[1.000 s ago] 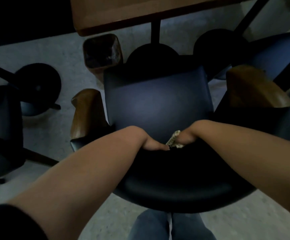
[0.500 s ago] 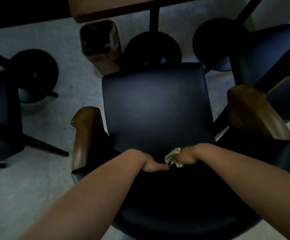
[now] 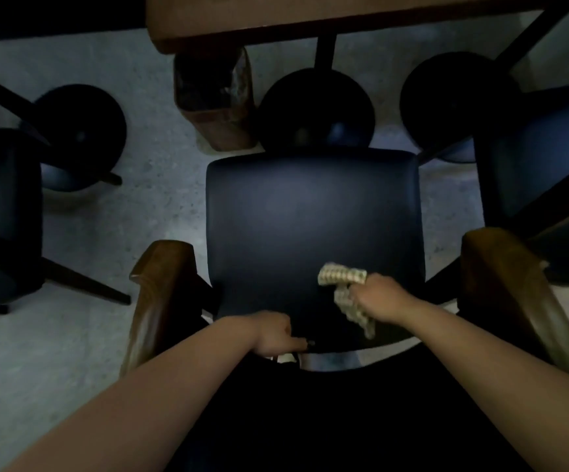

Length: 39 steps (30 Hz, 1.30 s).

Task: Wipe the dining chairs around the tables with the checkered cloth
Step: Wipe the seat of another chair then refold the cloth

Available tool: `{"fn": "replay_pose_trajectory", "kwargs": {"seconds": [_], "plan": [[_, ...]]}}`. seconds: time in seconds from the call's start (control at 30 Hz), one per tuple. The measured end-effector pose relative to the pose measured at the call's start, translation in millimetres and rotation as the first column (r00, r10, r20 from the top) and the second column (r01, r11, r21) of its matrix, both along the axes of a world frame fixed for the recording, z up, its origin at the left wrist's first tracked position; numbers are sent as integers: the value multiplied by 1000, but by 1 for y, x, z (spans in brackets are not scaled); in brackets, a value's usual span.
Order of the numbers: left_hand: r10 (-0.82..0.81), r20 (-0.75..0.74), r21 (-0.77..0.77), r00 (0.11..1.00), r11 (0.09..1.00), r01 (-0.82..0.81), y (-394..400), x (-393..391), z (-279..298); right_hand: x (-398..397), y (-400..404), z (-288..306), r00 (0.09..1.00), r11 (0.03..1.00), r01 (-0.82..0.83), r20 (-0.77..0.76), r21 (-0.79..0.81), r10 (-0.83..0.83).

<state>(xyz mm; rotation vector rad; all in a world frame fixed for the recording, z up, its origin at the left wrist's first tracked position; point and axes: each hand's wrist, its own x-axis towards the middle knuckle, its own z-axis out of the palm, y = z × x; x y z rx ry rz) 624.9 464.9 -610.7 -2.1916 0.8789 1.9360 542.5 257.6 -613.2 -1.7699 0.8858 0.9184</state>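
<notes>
Checkered cloth (image 3: 344, 287) bunched in your right hand (image 3: 376, 298), fingers curled round it, low over the chair seat (image 3: 310, 216)

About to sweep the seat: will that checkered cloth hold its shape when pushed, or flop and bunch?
Probably floppy: the checkered cloth folds over the right hand, one end drooping toward the seat edge. It looks light, since one grip carries it. On the smooth dark upholstery it will likely slide and bunch unless pressed flat.
</notes>
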Motion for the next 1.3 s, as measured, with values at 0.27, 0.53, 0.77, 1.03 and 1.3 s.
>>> {"fn": "replay_pose_trajectory", "kwargs": {"seconds": [0.27,0.53,0.77,1.03,1.3], "plan": [[423,357,-138,833,906,-401,-12,102,-50,119,-51,-23,870,930,297,462,-215,-171],[266,424,-6,866,957,-291,-33,141,-104,250,20,-84,797,926,35,569,-375,200],[251,515,-56,819,964,-260,-31,125,-133,320,91,-144,467,588,-411,393,-697,792],[229,589,-66,775,969,-236,-31,122,-132,290,27,-160,349,446,-446,308,-776,885],[235,605,-80,761,969,-235,-33,121,-133,223,-72,-147,726,615,-212,299,-760,619]]}}
